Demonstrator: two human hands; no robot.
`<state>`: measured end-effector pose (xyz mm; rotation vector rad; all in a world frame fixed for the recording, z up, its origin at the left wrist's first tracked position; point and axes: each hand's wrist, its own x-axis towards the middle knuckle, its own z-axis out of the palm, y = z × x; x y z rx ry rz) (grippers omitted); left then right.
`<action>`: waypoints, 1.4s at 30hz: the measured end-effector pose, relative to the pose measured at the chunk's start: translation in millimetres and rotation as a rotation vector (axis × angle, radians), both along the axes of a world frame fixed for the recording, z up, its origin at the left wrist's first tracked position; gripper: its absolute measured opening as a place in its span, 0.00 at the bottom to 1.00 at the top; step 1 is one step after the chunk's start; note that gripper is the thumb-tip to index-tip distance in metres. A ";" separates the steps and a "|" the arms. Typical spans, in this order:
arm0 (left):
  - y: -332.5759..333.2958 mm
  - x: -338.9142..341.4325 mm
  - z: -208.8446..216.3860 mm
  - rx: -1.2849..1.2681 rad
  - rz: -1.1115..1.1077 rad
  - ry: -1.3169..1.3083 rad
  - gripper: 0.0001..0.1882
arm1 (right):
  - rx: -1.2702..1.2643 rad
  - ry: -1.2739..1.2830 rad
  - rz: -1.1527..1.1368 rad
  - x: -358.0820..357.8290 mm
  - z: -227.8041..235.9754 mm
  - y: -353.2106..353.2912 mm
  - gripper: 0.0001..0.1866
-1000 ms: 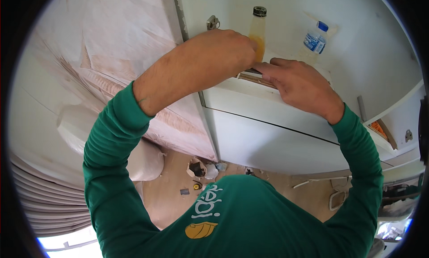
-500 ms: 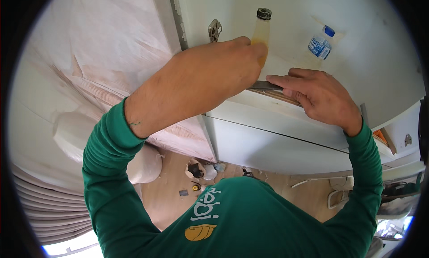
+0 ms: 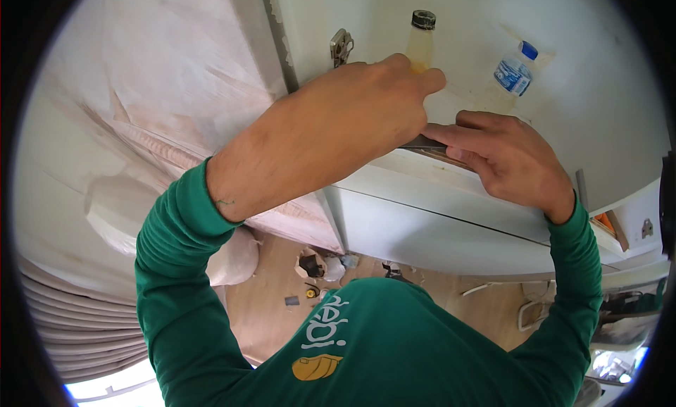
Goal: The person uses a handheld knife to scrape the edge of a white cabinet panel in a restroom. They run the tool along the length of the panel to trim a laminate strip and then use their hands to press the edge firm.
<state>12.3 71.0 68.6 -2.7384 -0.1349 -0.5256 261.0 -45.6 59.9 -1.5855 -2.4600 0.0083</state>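
My left hand (image 3: 362, 108) is closed, its knuckles turned up, at the edge of a white cabinet panel. A dark, flat metal bar (image 3: 424, 143), perhaps a file, comes out from under it; its grip is hidden by the fist. With fingers and thumb, my right hand (image 3: 503, 150) holds the bar's other end. The bar lies along a narrow brown wooden edge (image 3: 461, 163). Just behind my left hand stands a black-capped bottle (image 3: 420, 44) with yellowish contents, partly covered by the fist. Beyond my right hand is a small clear bottle (image 3: 514, 74) with a blue cap and label.
A metal hinge (image 3: 341, 48) sits on the cabinet's left side. Pinkish-white dusty sheeting (image 3: 190, 69) covers the surface at left. Below, the wooden floor (image 3: 260, 322) holds an open bag (image 3: 310, 264) and a yellow tape measure (image 3: 312, 291). Grey curtain folds (image 3: 77, 322) hang at lower left.
My left hand has slid right along the edge, closer to my right hand, and less of the bar shows between them. The whole view has shifted slightly.
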 end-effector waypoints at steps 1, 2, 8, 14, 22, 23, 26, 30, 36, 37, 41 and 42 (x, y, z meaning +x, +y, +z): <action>0.5 -0.6 -0.2 -0.008 -0.002 -0.006 0.04 | 0.014 0.019 0.007 -1.3 -2.7 -0.7 0.25; 1.2 -0.6 -0.4 -0.016 -0.004 -0.012 0.03 | 0.029 0.038 0.012 -3.1 -4.4 -2.6 0.28; 4.9 9.2 0.5 -0.053 0.062 -0.039 0.05 | 0.105 -0.125 -0.166 -33.4 -4.8 -25.4 0.24; 22.4 9.1 28.2 0.061 0.025 -0.073 0.08 | 0.222 -0.077 -0.273 -35.4 -18.6 -14.2 0.18; 9.6 -10.3 2.0 0.005 0.140 0.201 0.06 | 0.151 -0.052 -0.305 -29.4 1.1 -52.4 0.16; 8.6 -7.2 2.9 0.009 0.175 0.221 0.08 | 0.130 -0.049 -0.307 -32.6 2.6 -54.8 0.16; 6.6 -3.5 4.0 0.041 0.200 0.169 0.13 | 0.132 -0.099 -0.279 -46.0 2.2 -53.2 0.17; -12.3 -5.3 -3.7 0.032 0.103 -0.113 0.18 | 0.130 -0.137 -0.258 -51.3 -2.2 -44.3 0.18; -102.2 -40.2 -93.3 -0.480 -0.122 -0.487 0.27 | 0.255 -0.148 -0.210 -52.9 -10.8 -50.8 0.21; -114.6 -39.3 -112.2 -0.684 -0.155 -0.532 0.25 | 0.267 -0.139 -0.192 -55.1 -11.5 -51.1 0.22; -127.3 -19.0 -152.3 -0.800 -0.135 -0.853 0.22 | 0.253 -0.207 -0.163 -58.9 -5.5 -39.6 0.21; -119.5 -14.3 -153.9 -0.726 -0.130 -0.899 0.22 | 0.230 -0.212 -0.172 -59.1 -5.3 -37.2 0.21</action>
